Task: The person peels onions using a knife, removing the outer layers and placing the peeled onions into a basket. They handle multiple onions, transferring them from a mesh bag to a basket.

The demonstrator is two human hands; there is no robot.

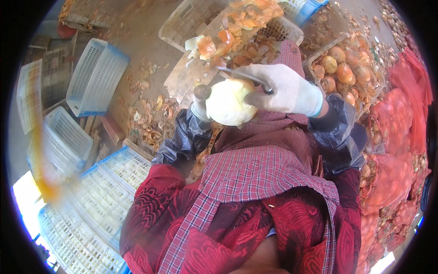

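A large peeled onion, pale and whitish, is held up in front of my lap. My left hand, in a stained glove, grips its left side. In my gloved right hand is a knife, its blade lying across the top of the onion, with the thumb against the onion's right side. Beyond the hands, loose onion skins and cut pieces cover a worn wooden board. Unpeeled brown onions fill a crate to the right of my right hand.
A dirty plastic crate lies under the board. White-and-blue plastic crates stand at the left, and more stand at the lower left. Red mesh sacks of onions line the right side. Onion skins litter the floor.
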